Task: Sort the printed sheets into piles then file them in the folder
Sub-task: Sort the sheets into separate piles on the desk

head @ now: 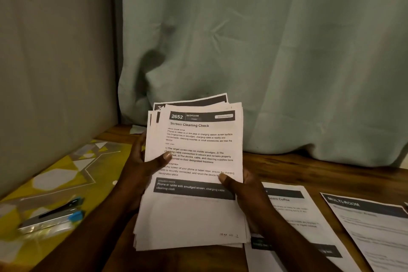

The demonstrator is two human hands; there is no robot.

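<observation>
Mid-sort, left hand [141, 161] and right hand [249, 192] both grip the stack of white printed sheets [194, 218]; its top page [198, 146] likely needs peeling off onto the flat white sheets [284, 205] at right.

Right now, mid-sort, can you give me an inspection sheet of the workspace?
Surface: wooden table, with a yellow patterned cover on its left part.
Job's things: stack of printed sheets held up, "Screen Cleaning Check" on top; coffee sheet and MULTI-ROOM sheet lie flat at right; folder not identified.
Clutter: blurred clear item with black and blue parts, on the cover.
Grippers: left hand and right hand both grip the stack, thumbs on the top sheet.
Cables: nothing seen.
Surroundings: green curtain behind, grey wall at left.
</observation>
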